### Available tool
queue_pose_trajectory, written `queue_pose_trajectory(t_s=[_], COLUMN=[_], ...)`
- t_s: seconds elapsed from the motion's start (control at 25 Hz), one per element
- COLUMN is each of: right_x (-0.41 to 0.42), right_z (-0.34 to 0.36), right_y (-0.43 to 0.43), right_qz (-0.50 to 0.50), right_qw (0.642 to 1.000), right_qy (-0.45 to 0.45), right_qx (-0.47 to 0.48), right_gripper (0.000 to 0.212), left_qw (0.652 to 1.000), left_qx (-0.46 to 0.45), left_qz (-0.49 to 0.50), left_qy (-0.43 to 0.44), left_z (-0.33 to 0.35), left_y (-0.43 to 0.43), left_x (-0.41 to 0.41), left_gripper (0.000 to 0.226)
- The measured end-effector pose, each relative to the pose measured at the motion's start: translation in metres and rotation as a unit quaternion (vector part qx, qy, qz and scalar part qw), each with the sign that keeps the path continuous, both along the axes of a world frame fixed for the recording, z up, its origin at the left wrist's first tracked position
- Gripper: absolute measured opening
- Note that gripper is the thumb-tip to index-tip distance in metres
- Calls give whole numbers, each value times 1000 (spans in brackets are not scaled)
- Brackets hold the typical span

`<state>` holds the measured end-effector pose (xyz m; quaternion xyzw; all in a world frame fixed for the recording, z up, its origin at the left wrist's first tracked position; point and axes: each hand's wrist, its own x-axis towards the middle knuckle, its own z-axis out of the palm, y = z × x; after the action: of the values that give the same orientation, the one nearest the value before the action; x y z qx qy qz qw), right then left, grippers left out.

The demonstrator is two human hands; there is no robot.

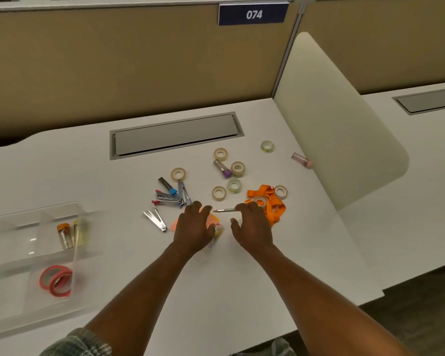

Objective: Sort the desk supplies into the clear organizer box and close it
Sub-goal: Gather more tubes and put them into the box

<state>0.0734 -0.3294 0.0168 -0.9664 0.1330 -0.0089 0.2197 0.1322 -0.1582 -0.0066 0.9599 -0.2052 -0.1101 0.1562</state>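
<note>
The clear organizer box [16, 255] lies open at the left of the white desk and holds two red tape rolls [55, 280] and two small tubes [71, 235]. My left hand [194, 227] lies over an orange sticky-note pad [174, 224] and a small colourful packet [217, 233], fingers curled on them. My right hand [251, 228] pinches a thin pen [224, 210] by one end, beside an orange lanyard [270, 204]. Several tape rolls [219, 193], staplers and clippers [171, 196] and a purple-capped tube [222, 168] lie scattered beyond my hands.
A grey cable hatch [176, 134] is set into the desk behind the supplies. A cream divider panel [337, 119] stands at the right, with a pink tube [301, 159] lying at its foot. A tan partition wall [129, 60] closes the back.
</note>
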Motion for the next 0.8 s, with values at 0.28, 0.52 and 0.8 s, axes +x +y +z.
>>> queue_pose_trajectory(t_s=[0.28,0.52,0.8], right_x=[4,6,3], right_z=[-6,-20,-24], right_y=[-60,-47,-9], right_qz=[-31,-16,81], right_qw=[995,992,990], right_qy=[79,122,110], right_qx=[-49,-1,-41], right_gripper=[63,61,61], left_qw=[999,998,996], left_qx=[45,24,44], left_qz=[-17,35,72], left_qy=[24,43,25], left_z=[-33,-24,-20], left_y=[11,41,52], left_x=[-27,-37,-37], left_gripper=[69,68,61])
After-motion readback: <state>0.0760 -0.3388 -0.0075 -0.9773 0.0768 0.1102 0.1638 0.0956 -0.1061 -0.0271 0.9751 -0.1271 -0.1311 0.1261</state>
